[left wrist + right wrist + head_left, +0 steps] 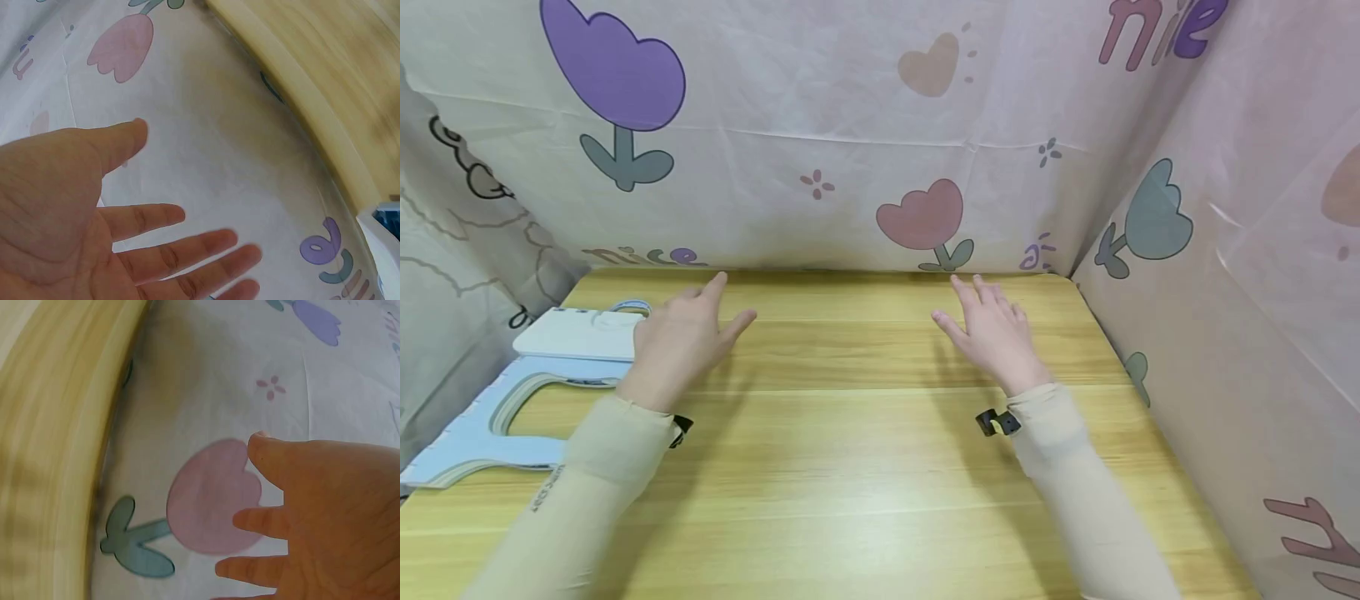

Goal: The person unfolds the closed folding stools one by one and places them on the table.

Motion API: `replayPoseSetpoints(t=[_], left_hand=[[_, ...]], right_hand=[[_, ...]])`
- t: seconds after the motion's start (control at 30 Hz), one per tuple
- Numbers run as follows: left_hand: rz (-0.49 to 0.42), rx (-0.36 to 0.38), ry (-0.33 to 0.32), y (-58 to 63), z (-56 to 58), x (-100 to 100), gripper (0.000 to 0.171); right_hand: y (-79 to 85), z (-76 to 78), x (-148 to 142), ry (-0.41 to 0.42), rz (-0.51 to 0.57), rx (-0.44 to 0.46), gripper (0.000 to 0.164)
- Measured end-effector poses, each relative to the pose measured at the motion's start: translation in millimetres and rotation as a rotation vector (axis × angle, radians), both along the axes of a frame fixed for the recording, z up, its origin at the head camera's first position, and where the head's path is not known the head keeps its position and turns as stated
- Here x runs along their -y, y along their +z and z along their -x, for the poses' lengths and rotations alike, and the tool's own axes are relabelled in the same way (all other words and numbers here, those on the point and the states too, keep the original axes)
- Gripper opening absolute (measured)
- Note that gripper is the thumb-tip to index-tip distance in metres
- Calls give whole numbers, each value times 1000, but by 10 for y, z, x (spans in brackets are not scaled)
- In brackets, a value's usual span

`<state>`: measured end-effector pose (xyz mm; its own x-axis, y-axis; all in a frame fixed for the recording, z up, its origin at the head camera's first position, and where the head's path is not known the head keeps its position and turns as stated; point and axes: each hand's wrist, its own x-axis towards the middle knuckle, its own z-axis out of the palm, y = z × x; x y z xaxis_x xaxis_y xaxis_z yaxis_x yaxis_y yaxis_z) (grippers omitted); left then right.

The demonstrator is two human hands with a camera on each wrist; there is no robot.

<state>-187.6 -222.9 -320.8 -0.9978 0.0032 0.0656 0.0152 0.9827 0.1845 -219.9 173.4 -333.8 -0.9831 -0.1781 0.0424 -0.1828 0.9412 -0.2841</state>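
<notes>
Both hands hover over a wooden table (850, 467), holding nothing. On the left side my left hand (681, 337) has its thumb spread from straight fingers; it is nearest to a white flat case-like thing (576, 335). That thing lies on a light blue piece with cut-out openings (467, 425). In the left wrist view the left hand (56, 187) shows its palm, fingers extended and apart. My right hand (996, 337) reaches toward the table's far edge, fingers straight and thumb out. The right wrist view shows the right hand (337, 512) before the printed curtain.
A pale curtain (760, 92) with printed tulips and letters hangs behind the table. More curtain (1270, 308) closes off the right side, and another grey-white cloth (452, 250) the left. A small blue loop (631, 306) sticks up behind the white thing.
</notes>
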Motion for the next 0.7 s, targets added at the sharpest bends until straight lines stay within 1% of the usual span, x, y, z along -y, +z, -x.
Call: replayPoseSetpoints(t=[0.13, 0.27, 0.33, 0.47, 0.57, 0.7], left_hand=[[-21, -18, 7, -2, -41, 98, 72], [-37, 6, 21, -14, -101, 226, 65], [-32, 26, 33, -29, -134, 296, 64], [-21, 63, 56, -69, -211, 431, 68], [-15, 65, 58, -96, -271, 527, 72], [-10, 56, 70, -123, -342, 637, 72]], right_hand=[[-46, 18, 176, 56, 12, -53, 72], [-86, 25, 395, 108, 39, -60, 66], [-110, 23, 507, 131, 51, -48, 64], [-159, 12, 716, 173, 55, -12, 62], [-185, -2, 849, 201, 61, 6, 60], [-214, -10, 999, 239, 84, 11, 57]])
